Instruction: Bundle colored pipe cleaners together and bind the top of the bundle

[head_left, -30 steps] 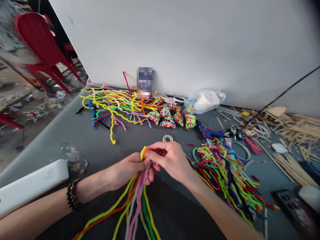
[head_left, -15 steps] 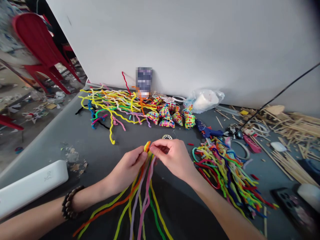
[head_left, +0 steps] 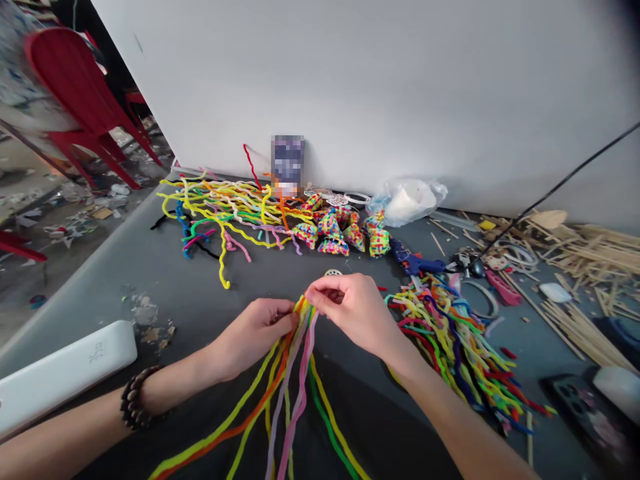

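Observation:
A bundle of long fuzzy pipe cleaners (head_left: pixel 300 393) in yellow, orange, lilac, pink and green hangs toward me, its strands fanned out below. My left hand (head_left: pixel 263 333) pinches the bundle near its gathered top, thumb against fingers. Right beside it, my right hand (head_left: pixel 347 310) pinches the top end from the other side. The fingertips hide the exact joint of the strands. Just beyond my right hand lies a small pale ring with holes (head_left: pixel 333 273), partly covered. A dark beaded bracelet (head_left: pixel 135 400) circles my left wrist.
More pipe cleaners (head_left: pixel 215 200) lie at the back left, beside small multicoloured woven pieces (head_left: pixel 333 230). At right are a blue glue gun (head_left: pixel 415 260), a heap of cut pipe cleaners (head_left: pixel 455 347), wooden sticks (head_left: pixel 575 327) and a phone (head_left: pixel 585 413). A white device (head_left: pixel 70 373) lies left.
The bundle's top has shifted slightly right, and the orange and yellow tip that stuck up between my hands is now lower, near my right fingertips. My left fingers have loosened around it.

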Tool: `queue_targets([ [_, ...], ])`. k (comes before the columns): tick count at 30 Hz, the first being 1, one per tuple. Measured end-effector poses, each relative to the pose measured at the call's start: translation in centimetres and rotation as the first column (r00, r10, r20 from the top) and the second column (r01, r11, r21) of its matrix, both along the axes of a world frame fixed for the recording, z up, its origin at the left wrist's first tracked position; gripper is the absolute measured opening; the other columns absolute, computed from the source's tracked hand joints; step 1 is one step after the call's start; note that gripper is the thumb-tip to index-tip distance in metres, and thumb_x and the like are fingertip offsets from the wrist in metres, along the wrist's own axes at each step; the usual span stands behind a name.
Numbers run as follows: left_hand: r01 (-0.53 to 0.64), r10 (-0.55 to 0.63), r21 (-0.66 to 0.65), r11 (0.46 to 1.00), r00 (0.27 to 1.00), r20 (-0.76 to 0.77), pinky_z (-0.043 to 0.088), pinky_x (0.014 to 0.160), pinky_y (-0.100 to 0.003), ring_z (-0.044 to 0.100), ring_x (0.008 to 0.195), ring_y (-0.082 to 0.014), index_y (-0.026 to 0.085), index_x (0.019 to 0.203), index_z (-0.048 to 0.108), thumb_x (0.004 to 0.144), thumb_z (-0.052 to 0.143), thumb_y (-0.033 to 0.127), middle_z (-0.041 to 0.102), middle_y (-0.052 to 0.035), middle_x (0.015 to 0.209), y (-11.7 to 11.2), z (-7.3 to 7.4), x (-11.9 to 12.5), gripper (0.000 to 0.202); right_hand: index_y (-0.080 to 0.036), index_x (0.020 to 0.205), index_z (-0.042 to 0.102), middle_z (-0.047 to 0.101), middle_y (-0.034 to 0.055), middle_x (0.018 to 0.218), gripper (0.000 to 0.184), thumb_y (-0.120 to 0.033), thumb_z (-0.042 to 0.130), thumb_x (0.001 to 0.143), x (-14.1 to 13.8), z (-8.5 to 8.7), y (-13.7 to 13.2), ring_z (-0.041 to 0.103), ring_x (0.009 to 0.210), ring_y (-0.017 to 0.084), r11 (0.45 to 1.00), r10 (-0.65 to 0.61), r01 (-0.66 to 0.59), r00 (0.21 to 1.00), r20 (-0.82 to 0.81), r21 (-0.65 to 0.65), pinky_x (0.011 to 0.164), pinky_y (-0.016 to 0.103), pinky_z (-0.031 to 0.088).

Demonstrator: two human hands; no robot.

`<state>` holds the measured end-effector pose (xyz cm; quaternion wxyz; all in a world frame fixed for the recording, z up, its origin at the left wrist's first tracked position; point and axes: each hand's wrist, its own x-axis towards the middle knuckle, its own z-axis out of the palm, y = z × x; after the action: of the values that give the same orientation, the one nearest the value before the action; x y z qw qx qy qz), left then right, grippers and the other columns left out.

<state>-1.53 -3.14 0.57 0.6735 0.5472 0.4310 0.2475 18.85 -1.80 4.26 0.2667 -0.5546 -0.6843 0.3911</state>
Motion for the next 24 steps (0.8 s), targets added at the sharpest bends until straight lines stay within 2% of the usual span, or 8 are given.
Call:
queue_targets([
  [6, -0.023, 0.03, -0.057, 0.998, 0.992, 0.122, 0.047, 0.069, -0.026, 0.056, 0.074, -0.0176, 0.016, 0.085, 0.07, 0.089, 0.069, 0.06, 0.06, -0.0017, 0.073, -0.4, 0.3, 0.5, 0.044, -0.023, 0.088, 0.082, 0.078, 0.0014, 0.079, 0.02, -0.035, 0.067, 0.094, -0.4, -0.4, -0.1, 0.07, 0.065, 0.018, 1.0, 0.001, -0.001, 1.0, -0.021, -0.011, 0.061, 0.026, 0.047],
  [14, -0.113, 0.112, 0.106, 0.988, 0.994, 0.015, 0.044, 0.067, -0.024, 0.055, 0.076, -0.017, 0.015, 0.077, 0.067, 0.094, 0.065, 0.059, 0.059, -0.0007, 0.071, -0.6, 0.0, 0.1, 0.047, -0.022, 0.089, 0.08, 0.076, 0.0007, 0.072, 0.02, -0.039, 0.07, 0.092, -1.0, -0.5, -0.5, 0.071, 0.062, 0.018, 0.996, -0.059, 0.046, 0.984, -0.17, -0.079, 0.059, 0.026, 0.05],
  [18, -0.113, 0.111, 0.103, 0.988, 0.993, 0.031, 0.046, 0.069, -0.024, 0.057, 0.076, -0.018, 0.015, 0.079, 0.07, 0.095, 0.063, 0.06, 0.061, -0.0015, 0.071, -0.9, -0.3, 0.2, 0.047, -0.022, 0.091, 0.081, 0.076, 0.0007, 0.074, 0.019, -0.038, 0.071, 0.091, -1.3, -0.9, -0.6, 0.07, 0.064, 0.017, 0.993, -0.075, 0.051, 0.972, -0.222, -0.111, 0.06, 0.026, 0.052],
  [24, -0.09, 0.085, 0.058, 0.994, 0.992, 0.089, 0.05, 0.075, -0.025, 0.062, 0.081, -0.0181, 0.014, 0.088, 0.075, 0.097, 0.062, 0.058, 0.071, -0.0048, 0.084, -1.1, -0.7, 0.1, 0.047, -0.023, 0.093, 0.081, 0.077, 0.0, 0.075, 0.017, -0.037, 0.072, 0.091, -1.4, -1.4, -0.6, 0.069, 0.064, 0.016, 0.992, -0.071, 0.042, 0.964, -0.257, -0.116, 0.06, 0.025, 0.052],
])
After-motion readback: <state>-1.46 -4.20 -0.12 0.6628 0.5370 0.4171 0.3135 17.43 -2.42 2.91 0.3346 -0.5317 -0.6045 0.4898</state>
